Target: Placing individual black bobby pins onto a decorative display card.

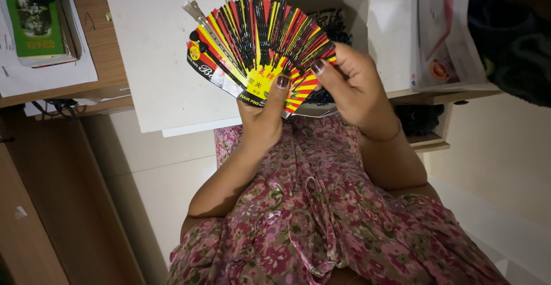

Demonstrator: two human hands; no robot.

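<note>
I hold a fan-shaped card of black hair pins (252, 44), striped red, yellow and black, above my lap. My left hand (265, 113) grips its lower middle, thumb pressed on the yellow label. My right hand (351, 84) pinches the card's right edge between thumb and fingers. Several metal hair clips (198, 16) stick out at the card's upper left. Behind the card an open cardboard box (344, 9) holds a heap of loose black pins (333, 24).
The box stands on a white board (155, 61). A wooden desk (100, 44) at left carries papers and a green booklet (33, 24). A white bag with a red mark (445, 38) and dark cloth (511, 32) lie at right. My floral dress (321, 216) fills the foreground.
</note>
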